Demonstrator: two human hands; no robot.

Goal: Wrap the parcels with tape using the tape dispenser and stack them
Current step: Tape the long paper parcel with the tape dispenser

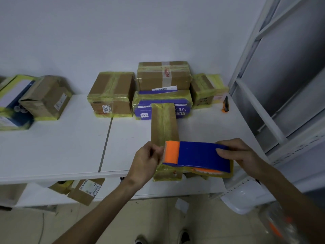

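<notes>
Starting upper left: a blue-and-white box [12, 103] and a dented brown box [45, 97], both tape-wrapped, sit at the far left end of the table [52, 147]. Below the table edge there are loose parcels [85, 189] on a lower shelf. At centre back stands a taped brown carton [111, 94], then a purple box [143, 111] with a second carton [163, 74] stacked on it.

The left hand [146, 161] has its fingers curled in a pinch at the orange nose of the tape dispenser [198, 155]; cannot tell if a tape tab is caught too. The long parcel [164, 124] lies on the table at frame centre, its long axis running away from the person toward the purple box. The dispenser sits crosswise over its near end, so the two axes cross. The left hand is nearer the parcel, right beside its left edge. Likely step: banding the near end.

The right hand [244, 154] grips the blue body from its right end, fingers curled over the top.

Further right are a small taped box [205, 90], an orange-black utility knife [225, 104], grey shelving [281, 76] and a white stool [246, 198]. Nothing blocks the hands.
</notes>
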